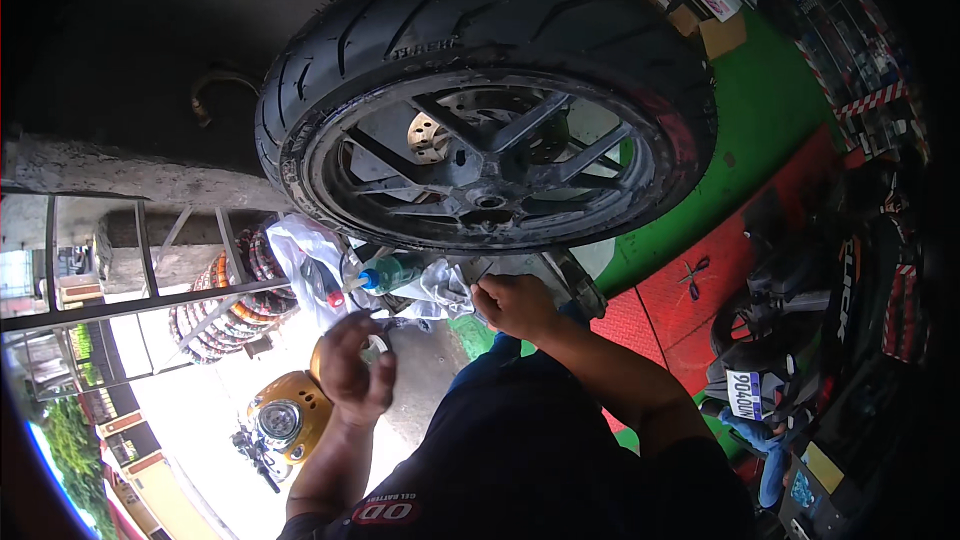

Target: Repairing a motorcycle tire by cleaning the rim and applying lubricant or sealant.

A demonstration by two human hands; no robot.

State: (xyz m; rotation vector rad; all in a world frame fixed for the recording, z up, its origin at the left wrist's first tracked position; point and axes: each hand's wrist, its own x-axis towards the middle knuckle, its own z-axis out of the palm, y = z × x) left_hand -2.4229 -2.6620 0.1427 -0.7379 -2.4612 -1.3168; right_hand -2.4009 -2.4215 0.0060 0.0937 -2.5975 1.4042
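A motorcycle wheel with a black tyre [400,15] and a grey spoked rim [490,168] lies tilted in front of me; a drilled brake disc [430,137] shows behind its spokes. Just below the rim's near edge, my right hand [515,306] is closed, with a thin edge or rod at its fingertips that I cannot make out. My left hand [355,370] is lower and to the left, fingers curled, with a pale curved thing and something dark by the fingers, too unclear to name. Between the hands and the wheel lie a greenish bottle with a blue cap [392,272] and white plastic bags [300,245].
Stacked tyres [232,290] and a yellow motorcycle [290,410] stand left, behind a metal frame [150,305]. A dark motorcycle [780,320] stands right on a red and green floor [690,280]. Another person's legs [770,450] show at lower right. Cardboard boxes [690,0] lie beyond the wheel.
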